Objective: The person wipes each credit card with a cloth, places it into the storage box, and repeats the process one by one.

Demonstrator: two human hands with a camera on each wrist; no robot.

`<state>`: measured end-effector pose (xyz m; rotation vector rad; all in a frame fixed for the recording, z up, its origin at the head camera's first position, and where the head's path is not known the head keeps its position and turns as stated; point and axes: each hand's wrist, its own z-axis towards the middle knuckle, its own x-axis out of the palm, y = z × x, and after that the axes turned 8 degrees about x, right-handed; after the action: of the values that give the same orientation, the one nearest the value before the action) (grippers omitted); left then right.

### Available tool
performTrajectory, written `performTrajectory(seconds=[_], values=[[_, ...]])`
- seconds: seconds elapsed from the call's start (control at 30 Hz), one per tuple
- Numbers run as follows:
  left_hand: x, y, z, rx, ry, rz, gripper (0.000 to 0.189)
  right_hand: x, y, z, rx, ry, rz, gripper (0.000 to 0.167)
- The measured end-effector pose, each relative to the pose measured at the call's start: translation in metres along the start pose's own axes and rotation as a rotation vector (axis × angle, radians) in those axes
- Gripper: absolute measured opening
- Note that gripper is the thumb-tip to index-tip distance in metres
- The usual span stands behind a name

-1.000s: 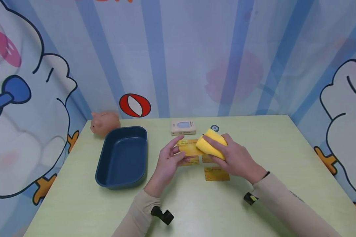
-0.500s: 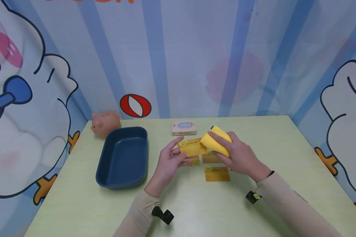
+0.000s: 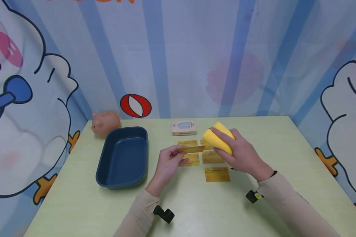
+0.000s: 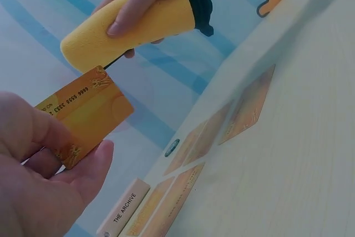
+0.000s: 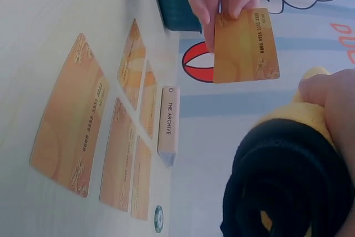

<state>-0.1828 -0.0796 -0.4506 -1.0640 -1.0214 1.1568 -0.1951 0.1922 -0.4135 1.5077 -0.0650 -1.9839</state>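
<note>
My left hand [image 3: 168, 163] pinches a gold bank card [image 4: 89, 117] between thumb and fingers, raised over the table. In the head view this card is tilted so that it shows almost edge-on. To its right, my right hand [image 3: 244, 153] grips a rolled yellow cloth [image 4: 133, 29] with a black-edged end. The cloth's front end is just apart from the card in the head view, and near the card's corner in the left wrist view. Beneath the hands, several more gold cards lie in rows, one card [image 3: 217, 174] alone at the front; the left hand partly covers another card [image 3: 192, 160].
A dark blue tray [image 3: 100, 176] stands left of the left hand. Behind it sits a pink piggy bank [image 3: 105, 124]. A small box [image 3: 184, 127] marked "THE ARCHIVE" lies at the back, with a round chip [image 5: 158, 218] near it. A printed curtain [image 3: 190, 59] closes off the back.
My right hand has drawn the yellow cloth off the card, to the right and slightly up. The card in my left hand has tipped from face-on to nearly edge-on.
</note>
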Motion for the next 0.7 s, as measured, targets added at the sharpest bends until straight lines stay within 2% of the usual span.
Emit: performTrajectory(seconds=[0.33, 0.53, 0.7], values=[[0.0002, 0.0015, 0.0022, 0.072, -0.027, 0.013, 0.023, 0.0002, 0.0035, 0.0003, -0.014, -0.005, 0.009, 0.07], [0.0007, 0.0023, 0.0022, 0.076, -0.02, 0.005, 0.026, 0.0022, 0.0037, 0.0001, -0.022, -0.006, 0.007, 0.07], [-0.0001, 0.0038, 0.0027, 0.055, 0.012, -0.01, 0.025, 0.0026, 0.0039, -0.0005, -0.021, -0.008, 0.008, 0.07]])
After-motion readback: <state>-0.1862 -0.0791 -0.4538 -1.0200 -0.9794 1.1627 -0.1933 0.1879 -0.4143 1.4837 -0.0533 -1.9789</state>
